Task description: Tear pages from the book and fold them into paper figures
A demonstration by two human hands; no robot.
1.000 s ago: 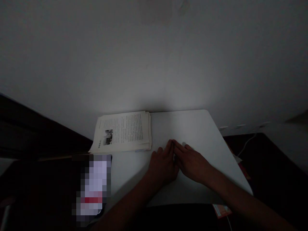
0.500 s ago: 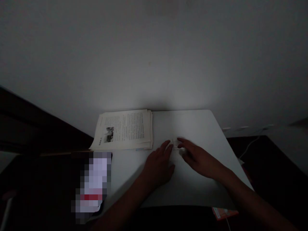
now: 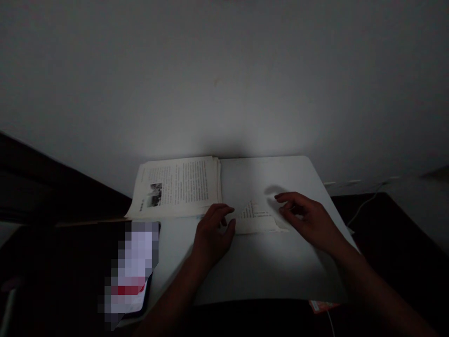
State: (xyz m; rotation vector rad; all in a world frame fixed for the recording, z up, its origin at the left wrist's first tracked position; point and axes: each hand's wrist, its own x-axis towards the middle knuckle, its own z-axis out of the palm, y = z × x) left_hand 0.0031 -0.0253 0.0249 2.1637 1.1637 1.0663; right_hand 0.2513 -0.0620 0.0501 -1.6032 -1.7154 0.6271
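Note:
A small folded piece of printed paper [image 3: 257, 224] lies on the white table between my hands. Its upper part rises to a slanted point with lines of text, and a plain strip runs along its lower edge. Just left of the paper is my left hand [image 3: 214, 229], its thumb and index finger apart with nothing between them. Off the paper's right end, my right hand [image 3: 308, 220] hovers over the table, casting a shadow. Its fingers are bent, the thumb and index tips separated, and I see nothing in them.
A stack of printed sheets [image 3: 175, 187] lies at the table's back left. A phone [image 3: 140, 299] with a blurred screen sits at the left edge. The white table [image 3: 273, 271] meets a grey wall [image 3: 224, 93]. An orange packet [image 3: 322, 306] and a cable show below the front edge.
Both hands have come away from the paper, the left one leftward and the right one rightward. The folded paper, mostly covered before, now shows between them.

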